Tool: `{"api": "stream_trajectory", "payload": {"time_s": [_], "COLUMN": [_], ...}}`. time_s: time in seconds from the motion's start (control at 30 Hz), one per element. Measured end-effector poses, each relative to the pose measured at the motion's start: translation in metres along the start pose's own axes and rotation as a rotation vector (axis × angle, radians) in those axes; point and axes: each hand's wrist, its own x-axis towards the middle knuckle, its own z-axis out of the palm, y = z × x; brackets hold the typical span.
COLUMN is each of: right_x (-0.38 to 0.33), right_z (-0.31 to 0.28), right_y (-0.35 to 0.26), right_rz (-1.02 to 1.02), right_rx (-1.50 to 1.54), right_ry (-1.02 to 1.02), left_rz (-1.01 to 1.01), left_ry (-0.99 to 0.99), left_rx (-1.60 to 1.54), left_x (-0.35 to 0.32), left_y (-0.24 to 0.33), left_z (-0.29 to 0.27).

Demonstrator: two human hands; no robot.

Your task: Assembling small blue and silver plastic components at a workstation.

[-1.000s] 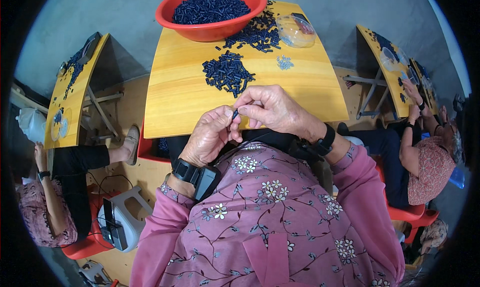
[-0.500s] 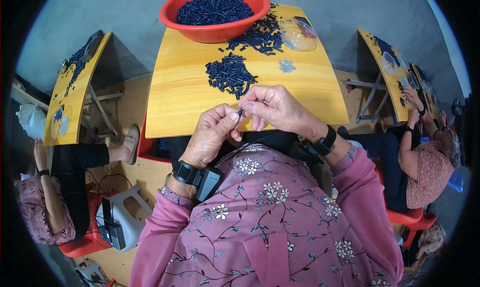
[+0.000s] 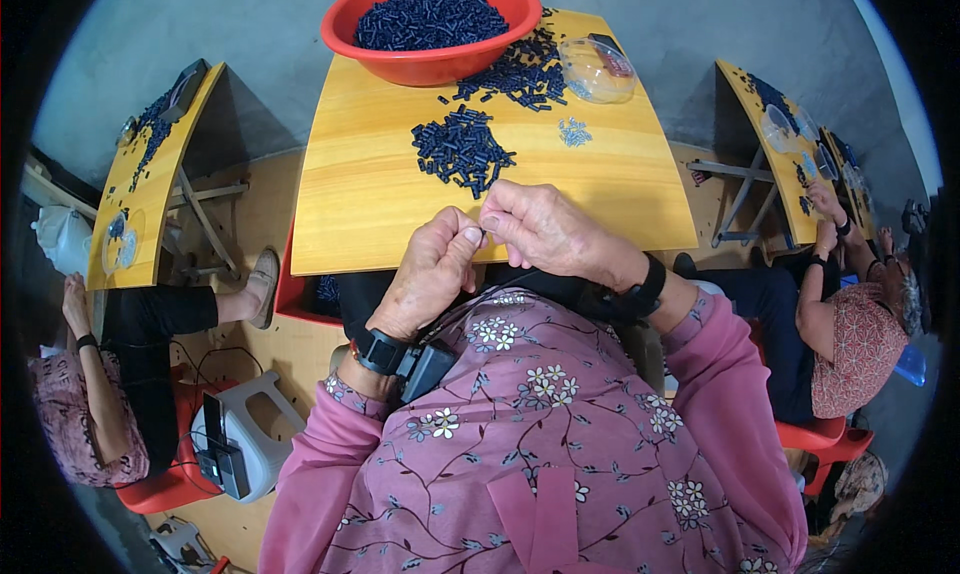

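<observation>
Over the table's near edge, my left hand (image 3: 432,266) pinches a small dark cylindrical piece (image 3: 484,238) between thumb and forefinger; most of it is covered by the fingers. Fingertips of my right hand (image 3: 545,229) are closed against the same spot, and what they grip is hidden. Just beyond the hands lies a pile of short dark tubular pieces (image 3: 460,152). To the right of that pile is a small cluster of tiny silvery parts (image 3: 574,132).
On the yellow table (image 3: 350,194), a red basin (image 3: 430,71) full of dark pieces stands at the back, beside a clear plastic bowl (image 3: 597,84). More dark pieces (image 3: 525,74) spread between them. Other people sit at tables left (image 3: 100,414) and right (image 3: 860,344). A red container (image 3: 300,294) is below.
My right hand's fingers have curled in and closed tighter around the small dark piece, covering more of it. At left, another person's hand has shifted slightly.
</observation>
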Motion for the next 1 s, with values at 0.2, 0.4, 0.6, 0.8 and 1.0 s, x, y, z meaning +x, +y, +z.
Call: {"api": "stream_trajectory", "payload": {"time_s": [0.2, 0.4, 0.6, 0.8, 1.0], "right_x": [-0.002, 0.001, 0.001, 0.005, 0.006], "right_z": [0.013, 0.022, 0.021, 0.014, 0.015], "right_y": [-0.006, 0.000, -0.003, 0.004, 0.008], "right_rz": [0.033, 0.002, 0.044, 0.069, -0.016], "right_rx": [0.120, 0.220, 0.217, 0.330, 0.375], "right_ry": [0.120, 0.187, 0.169, 0.134, 0.156], "left_rz": [0.294, 0.402, 0.488, 0.019, -0.067], "left_ry": [0.174, 0.245, 0.245, 0.033, 0.003], "left_rx": [0.615, 0.751, 0.763, -0.170, -0.399], "left_x": [0.000, 0.000, 0.002, 0.003, 0.003], "left_y": [0.011, 0.014, 0.006, 0.000, 0.002], "left_z": [0.003, 0.005, 0.001, -0.002, -0.008]}}
